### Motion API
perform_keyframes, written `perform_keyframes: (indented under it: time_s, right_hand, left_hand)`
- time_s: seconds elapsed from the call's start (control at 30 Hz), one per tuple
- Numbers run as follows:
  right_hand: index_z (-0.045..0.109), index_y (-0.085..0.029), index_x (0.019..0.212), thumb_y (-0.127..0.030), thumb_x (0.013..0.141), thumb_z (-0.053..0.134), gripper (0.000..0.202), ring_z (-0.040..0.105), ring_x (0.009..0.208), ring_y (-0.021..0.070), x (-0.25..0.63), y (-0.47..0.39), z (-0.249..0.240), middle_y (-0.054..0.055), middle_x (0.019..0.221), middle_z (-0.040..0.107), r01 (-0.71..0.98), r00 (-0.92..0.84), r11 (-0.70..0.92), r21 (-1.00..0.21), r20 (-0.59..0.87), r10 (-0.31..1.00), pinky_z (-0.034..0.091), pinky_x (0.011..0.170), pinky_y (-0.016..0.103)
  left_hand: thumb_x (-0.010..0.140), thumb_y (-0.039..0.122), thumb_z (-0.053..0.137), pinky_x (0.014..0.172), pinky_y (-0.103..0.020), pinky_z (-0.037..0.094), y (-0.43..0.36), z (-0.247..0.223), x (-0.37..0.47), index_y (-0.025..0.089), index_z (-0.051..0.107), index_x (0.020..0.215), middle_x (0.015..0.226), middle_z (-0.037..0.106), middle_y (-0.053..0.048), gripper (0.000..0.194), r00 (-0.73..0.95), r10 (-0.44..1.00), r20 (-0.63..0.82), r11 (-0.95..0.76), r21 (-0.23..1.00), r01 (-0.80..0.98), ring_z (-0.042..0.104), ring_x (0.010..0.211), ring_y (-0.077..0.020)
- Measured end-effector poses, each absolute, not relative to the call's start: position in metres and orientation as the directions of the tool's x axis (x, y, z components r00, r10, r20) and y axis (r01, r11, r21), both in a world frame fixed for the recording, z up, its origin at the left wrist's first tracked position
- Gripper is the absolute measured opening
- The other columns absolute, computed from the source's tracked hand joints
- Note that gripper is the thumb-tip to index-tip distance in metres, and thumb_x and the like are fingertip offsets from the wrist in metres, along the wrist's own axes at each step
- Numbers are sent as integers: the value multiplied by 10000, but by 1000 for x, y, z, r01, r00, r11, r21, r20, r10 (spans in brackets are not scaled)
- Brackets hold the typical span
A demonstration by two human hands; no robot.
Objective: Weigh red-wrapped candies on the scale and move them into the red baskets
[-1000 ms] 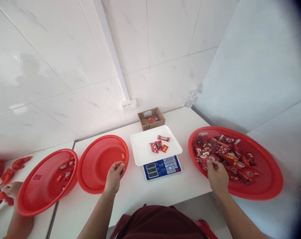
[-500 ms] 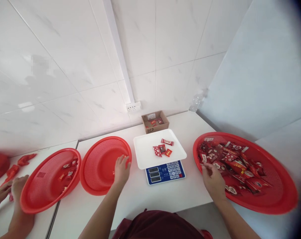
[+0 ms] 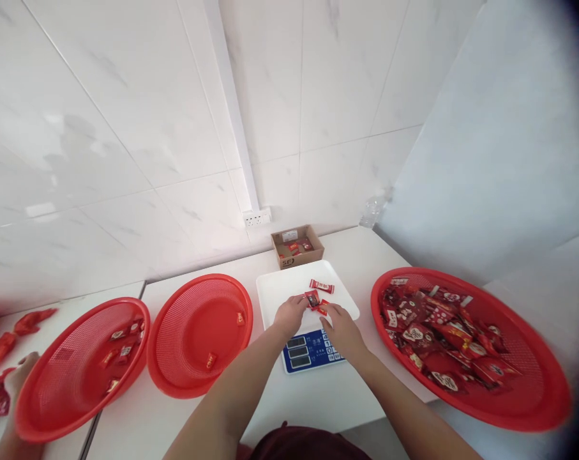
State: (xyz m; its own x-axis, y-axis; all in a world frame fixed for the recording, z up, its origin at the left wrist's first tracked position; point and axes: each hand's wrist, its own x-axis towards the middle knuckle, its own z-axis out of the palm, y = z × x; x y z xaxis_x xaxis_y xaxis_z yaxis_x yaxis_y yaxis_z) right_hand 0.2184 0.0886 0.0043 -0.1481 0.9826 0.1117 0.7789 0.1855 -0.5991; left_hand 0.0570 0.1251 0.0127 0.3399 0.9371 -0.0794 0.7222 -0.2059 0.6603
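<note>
Head view, landmark: an electronic scale with a flat white rectangular tray [image 3: 279, 287] and a blue number-key panel [image 3: 313, 352] on its near side, standing on a white table [image 3: 313, 401].
Left hand: the person's left hand [image 3: 290, 317] is over the near left part of the scale's tray, palm down, its fingertips at the left edge of a red square candy packet with a dark printed middle [image 3: 313, 298]; whether they grasp anything cannot be told.
Right hand: the person's right hand [image 3: 341, 324] is over the near right part of the scale's tray, fingers bent, fingertips at a small orange-red candy packet [image 3: 322, 308]; whether it is pinched or only touched cannot be told.
Candy on the scale: besides those two packets, a red-and-white bar-shaped packet [image 3: 322, 286] lies behind them, apart from both hands.
Left of the scale: a round red mesh plastic basket [image 3: 193, 319] with two small orange-red packets inside; beyond it, a second round red mesh plastic basket [image 3: 62, 399] with several packets.
Right of the scale: a wide red plastic basket [image 3: 533, 393] with a heap of red candy packets [image 3: 442, 332].
Behind the scale: an open brown cardboard box [image 3: 309, 257] with a few red packets; to its right, a clear plastic bottle [image 3: 374, 209].
Far left of the scale: a co-worker's hand [image 3: 22, 374] beside crumpled red pieces [image 3: 2, 347].
</note>
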Motion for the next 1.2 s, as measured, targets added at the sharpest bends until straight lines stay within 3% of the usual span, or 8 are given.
perform_keyframes:
  time_s: [0.2,0.4,0.5,0.6,0.8,0.9,1.07,1.2]
  right_hand:
    - [555,-168,1110,-204,840,397,315,502,1054,214,216,99,2,105,1143,569,822,-148,141,-552,32,988,390,890,321]
    - [535,-190,1118,-299,821,499,318,516,1017,250,200,116,2,109,1079,596,933,-120,110,-342,-7,993,360,807,341]
    - [535,-205,1095,-315,798,547,317,525,988,262,193,124,2,109,1013,615,961,-104,97,-259,-12,994,332,805,367]
    - [545,-204,1089,-223,786,540,303,521,988,265,189,125,4,111,992,628,953,-124,118,-279,-4,992,326,809,378]
    - [565,-202,1040,-215,751,541,291,535,974,212,174,93,20,58,1032,627,647,-326,294,-703,93,941,398,849,335]
    - [554,-221,1077,-266,753,553,326,541,983,205,173,77,20,49,1050,621,536,-405,329,-778,105,908,424,853,348]
    - [523,-203,1176,-311,820,468,377,495,1090,230,199,90,4,89,1170,577,675,-268,245,-696,78,960,403,922,390]
    - [557,-151,1179,-174,825,408,385,438,1148,260,219,110,-4,132,1251,528,845,-241,207,-493,-5,970,362,947,377]
  left_hand:
    - [907,313,276,867,-323,413,96,35,-14,196,537,1025,1089,609,-96,309,-43,998,54,-7,698,716,549,1022,-186]
    - [795,319,482,754,-334,418,59,51,-85,222,588,919,982,628,-77,190,-446,895,9,304,721,623,554,938,-245]
    - [759,286,537,827,-348,387,53,49,-74,233,605,904,1005,620,-73,169,-443,896,0,265,801,536,521,989,-249]
    - [713,262,612,867,-340,379,57,42,-40,225,618,820,959,625,-70,113,-341,929,-143,251,922,295,524,985,-235]
    - [728,382,631,699,-306,472,61,33,21,177,574,1001,928,630,-87,346,-21,903,-430,422,893,-158,599,778,-168]
    - [718,370,657,606,-246,472,61,34,29,143,592,868,797,631,-51,280,93,872,-481,479,795,-373,583,637,-115]
    - [805,168,572,585,-175,496,67,39,-4,121,594,799,787,657,-57,52,-208,769,-604,290,620,-729,604,626,-80]
    - [895,294,424,680,-145,518,68,44,-43,160,569,851,829,654,-34,202,-349,704,-618,181,632,-754,632,723,-62]
